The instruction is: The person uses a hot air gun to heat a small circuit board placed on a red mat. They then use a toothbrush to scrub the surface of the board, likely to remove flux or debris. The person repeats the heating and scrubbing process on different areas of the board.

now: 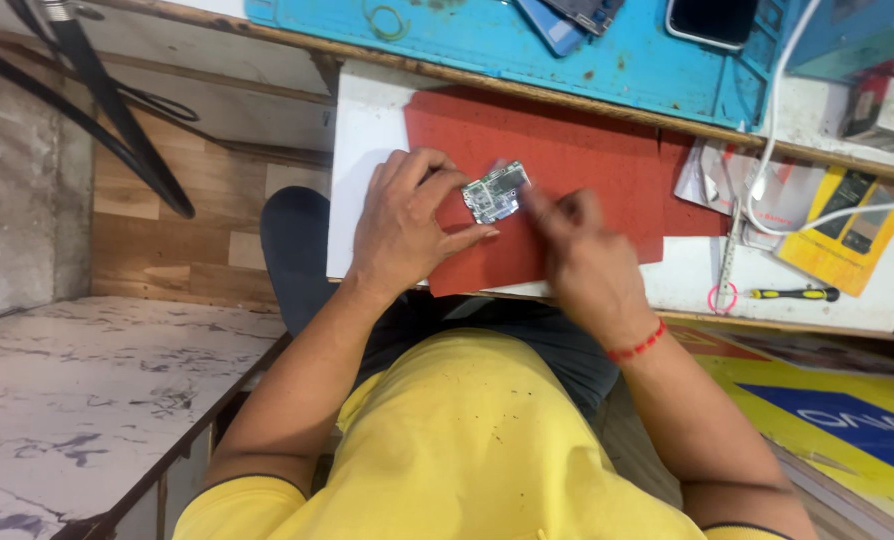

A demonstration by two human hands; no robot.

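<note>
Your left hand [407, 225] holds the small circuit board [495, 192] by its left edge, fingers curled above it and the thumb pressed in from below. The board sits over the middle of the red mat [567, 150], tilted a little, with its green face and metal shields turned up toward you.

Your right hand [577, 255] lies just right of the board, over the same red mat. It is blurred; the fingers are drawn close together and reach toward the board's right edge, but you cannot tell whether they grip it or only touch it, nor whether they hold anything small. A red thread band [639, 345] circles that wrist.

The red mat lies on a white work surface [362, 140]. Behind the mat, at the far edge, is a blue work mat [487, 45] with a dark phone [709, 20] resting on it. To the right of the red mat lie a white cable [767, 140], a yellow packet [847, 230] and a small screwdriver with a yellow and black handle [795, 294]. Nearer you than the mat, your yellow shirt [467, 450] fills the lower view.
</note>
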